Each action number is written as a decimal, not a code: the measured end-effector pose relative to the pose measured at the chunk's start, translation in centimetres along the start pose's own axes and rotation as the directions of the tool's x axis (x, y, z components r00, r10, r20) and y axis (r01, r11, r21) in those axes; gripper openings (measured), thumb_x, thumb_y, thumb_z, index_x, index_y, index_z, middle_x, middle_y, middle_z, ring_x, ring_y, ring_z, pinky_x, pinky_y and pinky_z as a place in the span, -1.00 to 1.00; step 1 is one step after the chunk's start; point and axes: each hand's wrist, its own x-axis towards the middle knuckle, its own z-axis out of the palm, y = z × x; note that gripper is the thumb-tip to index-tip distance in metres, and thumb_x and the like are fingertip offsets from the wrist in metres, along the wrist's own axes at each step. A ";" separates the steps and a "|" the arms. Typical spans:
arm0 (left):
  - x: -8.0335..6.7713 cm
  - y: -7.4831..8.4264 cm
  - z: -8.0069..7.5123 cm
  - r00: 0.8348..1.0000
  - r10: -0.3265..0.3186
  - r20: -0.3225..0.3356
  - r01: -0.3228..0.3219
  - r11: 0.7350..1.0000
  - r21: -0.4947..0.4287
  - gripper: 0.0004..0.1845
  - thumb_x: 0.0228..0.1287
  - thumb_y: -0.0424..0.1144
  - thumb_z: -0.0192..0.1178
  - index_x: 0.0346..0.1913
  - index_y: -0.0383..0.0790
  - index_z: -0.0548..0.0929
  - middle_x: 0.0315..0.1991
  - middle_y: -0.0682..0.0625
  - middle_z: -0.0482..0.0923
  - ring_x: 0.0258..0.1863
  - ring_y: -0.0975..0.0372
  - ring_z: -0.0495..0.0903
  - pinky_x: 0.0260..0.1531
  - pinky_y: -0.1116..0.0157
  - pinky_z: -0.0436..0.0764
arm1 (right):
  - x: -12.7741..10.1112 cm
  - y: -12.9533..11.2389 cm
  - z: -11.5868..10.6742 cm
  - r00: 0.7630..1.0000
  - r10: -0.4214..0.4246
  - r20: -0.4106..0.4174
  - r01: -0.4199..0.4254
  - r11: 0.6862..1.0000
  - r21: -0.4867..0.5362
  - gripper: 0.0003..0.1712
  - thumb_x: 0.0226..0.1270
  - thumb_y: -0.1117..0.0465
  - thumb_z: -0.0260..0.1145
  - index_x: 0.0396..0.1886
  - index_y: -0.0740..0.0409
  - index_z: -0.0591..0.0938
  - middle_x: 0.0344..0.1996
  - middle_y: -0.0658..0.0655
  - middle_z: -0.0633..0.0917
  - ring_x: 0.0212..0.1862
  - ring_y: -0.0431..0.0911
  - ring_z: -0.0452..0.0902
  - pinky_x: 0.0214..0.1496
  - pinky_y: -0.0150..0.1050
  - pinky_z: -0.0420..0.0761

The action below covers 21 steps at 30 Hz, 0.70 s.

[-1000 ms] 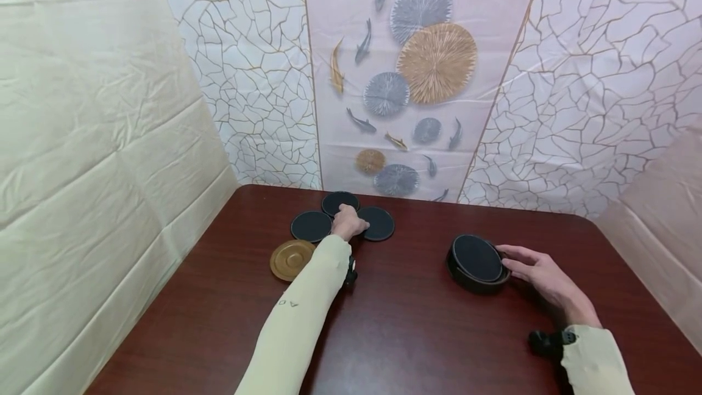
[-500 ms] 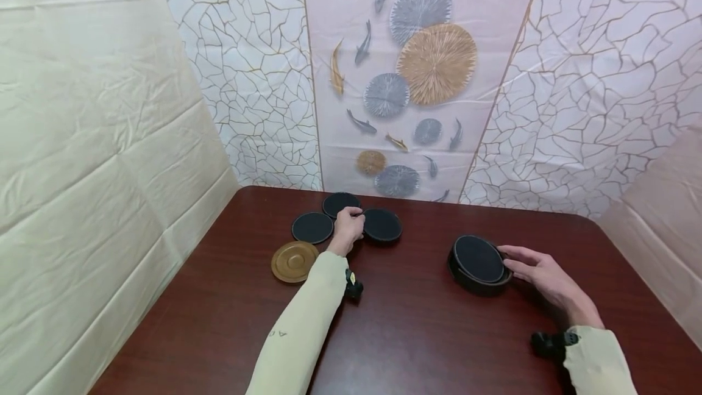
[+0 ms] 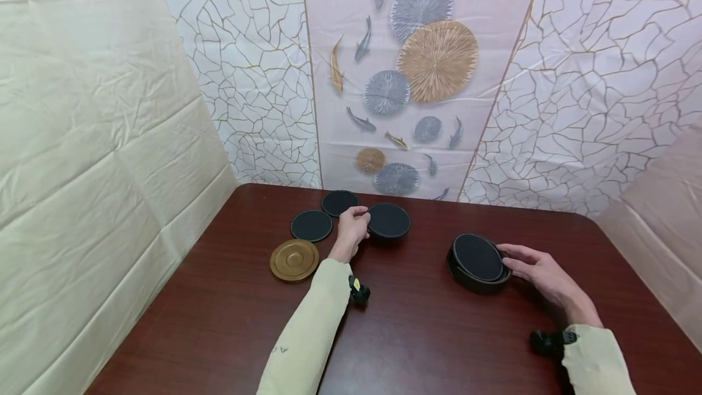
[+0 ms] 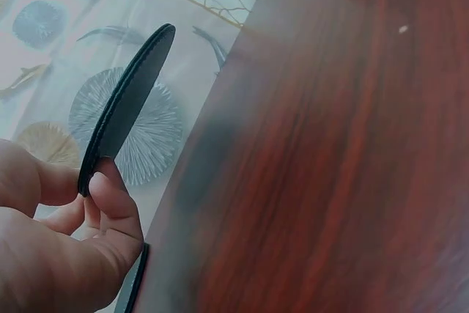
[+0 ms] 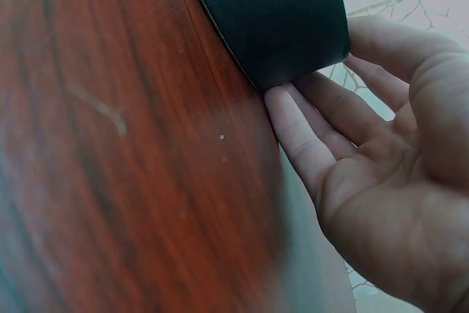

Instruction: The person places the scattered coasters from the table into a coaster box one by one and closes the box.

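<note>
My left hand (image 3: 352, 230) pinches the near-left edge of a round black coaster (image 3: 388, 220), raised over the back of the table. In the left wrist view, the thumb and fingers of that hand (image 4: 80, 232) meet at the lower end of the coaster (image 4: 124, 104), seen nearly edge-on with a stitched border. At the right, my right hand (image 3: 540, 273) holds the side of a round black coaster holder (image 3: 473, 284), in whose top another black coaster (image 3: 478, 257) sits slightly tilted. The right wrist view has the fingers against the holder's smooth black wall (image 5: 271, 20).
Two more black coasters, one farther back (image 3: 340, 203) and one to its left (image 3: 311, 225), lie on the dark red-brown table (image 3: 417, 328). In front of them lies a brown round disc with ringed grooves (image 3: 294, 259). A patterned cloth backdrop (image 3: 263, 78) stands behind the table.
My left hand has picked up the rightmost coaster from the group and moved it slightly right, off the table. The right hand and the coaster holder have stayed in place.
</note>
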 end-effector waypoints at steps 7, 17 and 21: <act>-0.5 -0.3 0.9 1.000 -0.011 0.019 0.011 1.000 -0.018 -0.73 0.47 -0.24 0.09 0.15 -0.15 0.56 -0.03 -0.12 0.60 -0.59 0.25 0.42 -0.42 0.29 0.58 | 0.0 0.1 0.1 1.000 0.014 0.003 -0.014 1.000 -0.006 -0.21 0.39 0.00 0.29 0.46 0.28 0.26 0.05 -0.24 0.56 -0.05 -0.37 0.64 -0.05 -0.38 0.66; -1.4 -0.4 2.3 0.998 -0.018 0.052 0.019 1.000 -0.016 -0.72 0.46 -0.25 0.11 0.15 -0.17 0.56 -0.03 -0.10 0.62 -0.61 0.27 0.43 -0.44 0.30 0.59 | 0.0 0.0 0.1 1.000 0.002 0.001 -0.002 1.000 -0.011 -0.23 0.40 0.01 0.29 0.45 0.28 0.28 0.03 -0.26 0.58 -0.05 -0.36 0.64 -0.05 -0.39 0.66; -1.8 -0.4 3.1 0.998 -0.023 0.066 0.025 0.999 -0.023 -0.72 0.46 -0.24 0.11 0.15 -0.16 0.57 -0.04 -0.10 0.63 -0.63 0.27 0.43 -0.46 0.32 0.58 | 0.0 0.0 0.1 1.000 0.010 -0.009 -0.011 1.000 -0.026 -0.24 0.39 0.00 0.29 0.45 0.26 0.29 0.05 -0.23 0.58 -0.06 -0.36 0.64 -0.06 -0.39 0.65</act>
